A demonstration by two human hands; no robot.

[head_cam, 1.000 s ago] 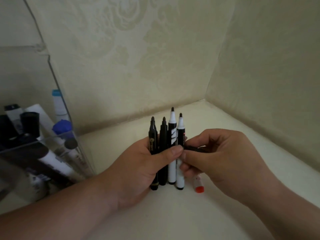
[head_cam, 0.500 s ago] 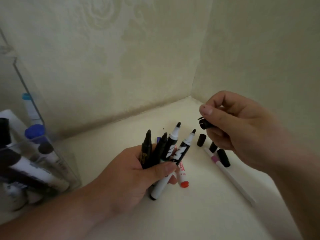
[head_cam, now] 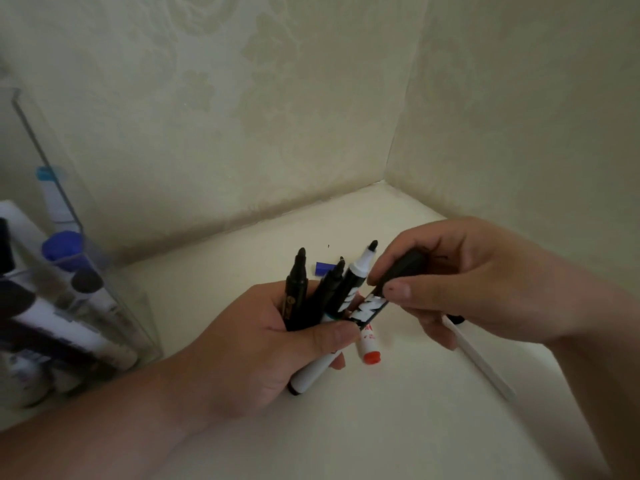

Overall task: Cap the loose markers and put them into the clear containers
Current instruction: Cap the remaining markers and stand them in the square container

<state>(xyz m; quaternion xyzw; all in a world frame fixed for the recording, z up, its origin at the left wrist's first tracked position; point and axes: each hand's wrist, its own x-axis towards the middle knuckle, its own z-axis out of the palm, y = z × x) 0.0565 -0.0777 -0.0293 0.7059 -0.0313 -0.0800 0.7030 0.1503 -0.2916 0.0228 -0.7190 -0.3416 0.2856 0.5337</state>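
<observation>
My left hand (head_cam: 277,341) grips a bundle of several black and white markers (head_cam: 332,296), tips pointing up and away; three tips are bare. My right hand (head_cam: 460,285) pinches a black cap (head_cam: 401,270) that sits over the tip of the rightmost marker (head_cam: 369,308) in the bundle. A red-ended marker (head_cam: 369,346) lies on the surface just under the bundle. The clear container (head_cam: 114,296) stands at the left, with several capped markers inside.
A long white pen (head_cam: 481,362) lies on the surface under my right hand, with a black cap (head_cam: 455,319) beside it. A small blue cap (head_cam: 322,268) lies behind the bundle. Two patterned walls meet in a corner (head_cam: 384,181) close behind.
My right hand came back down from the right with a black cap and set it over the rightmost marker's tip. My left hand kept its hold on the bundle.
</observation>
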